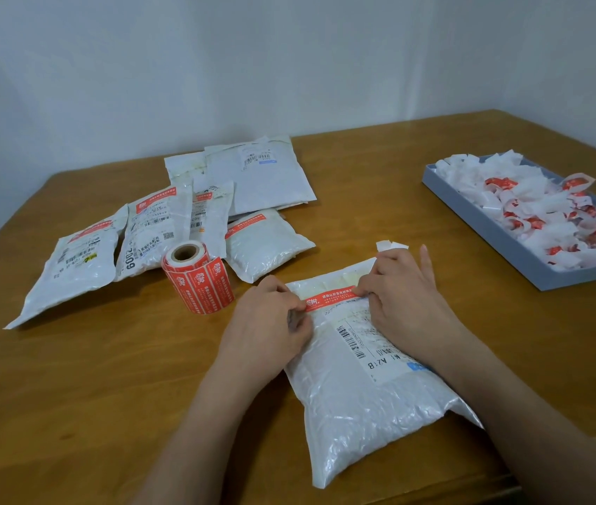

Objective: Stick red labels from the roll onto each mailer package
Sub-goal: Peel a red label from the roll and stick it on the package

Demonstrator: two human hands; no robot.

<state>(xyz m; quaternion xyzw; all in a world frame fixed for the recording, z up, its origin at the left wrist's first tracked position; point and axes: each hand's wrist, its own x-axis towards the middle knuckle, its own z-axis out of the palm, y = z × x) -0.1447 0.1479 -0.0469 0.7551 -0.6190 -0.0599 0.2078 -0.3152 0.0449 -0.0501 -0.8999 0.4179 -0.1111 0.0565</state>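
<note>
A white mailer package [365, 402] lies on the wooden table [107, 395] in front of me, with a shipping slip on its upper half. A red label [329, 299] stretches across the mailer near its top edge. My left hand [271, 322] pinches the label's left end with curled fingers. My right hand [404, 289] presses on the label's right end, and a white strip of backing paper [391, 245] sticks up behind it. The roll of red labels [198, 278] lies on its side to the left of the mailer.
Several white mailers [165, 227] lie in a loose pile at the back left, some with red labels on them. A grey tray [500, 242] at the right holds crumpled backing paper and red scraps. The wall stands close behind the table.
</note>
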